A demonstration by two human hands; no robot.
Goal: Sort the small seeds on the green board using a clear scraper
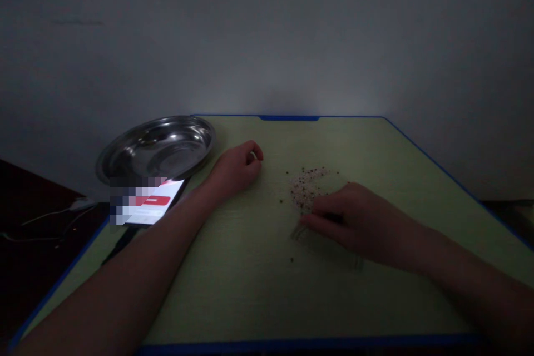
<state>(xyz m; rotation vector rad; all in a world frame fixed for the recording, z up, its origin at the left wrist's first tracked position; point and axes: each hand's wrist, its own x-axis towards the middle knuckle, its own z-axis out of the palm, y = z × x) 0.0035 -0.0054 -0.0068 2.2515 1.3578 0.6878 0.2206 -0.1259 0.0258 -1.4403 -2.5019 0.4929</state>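
Observation:
A small heap of pale, rice-like grains (301,192) mixed with dark bits lies on the light green table (233,289). At its near right edge is my right hand (348,214), thumb and forefinger brought together low over the table. Faint, clear-looking streaks (298,231) show by these fingertips; what they belong to is unclear. My left hand (240,167) rests on the table left of the heap, its fingers curled in. The inside of either hand is hidden, so anything held there cannot be made out.
A wide, shiny metal basin (167,147) stands at the table's back left. In front of it lies a lit phone (152,208), partly blurred, beside my left forearm. Blue trim (438,158) edges the table, and a wall rises behind. White cables (54,214) hang at the left.

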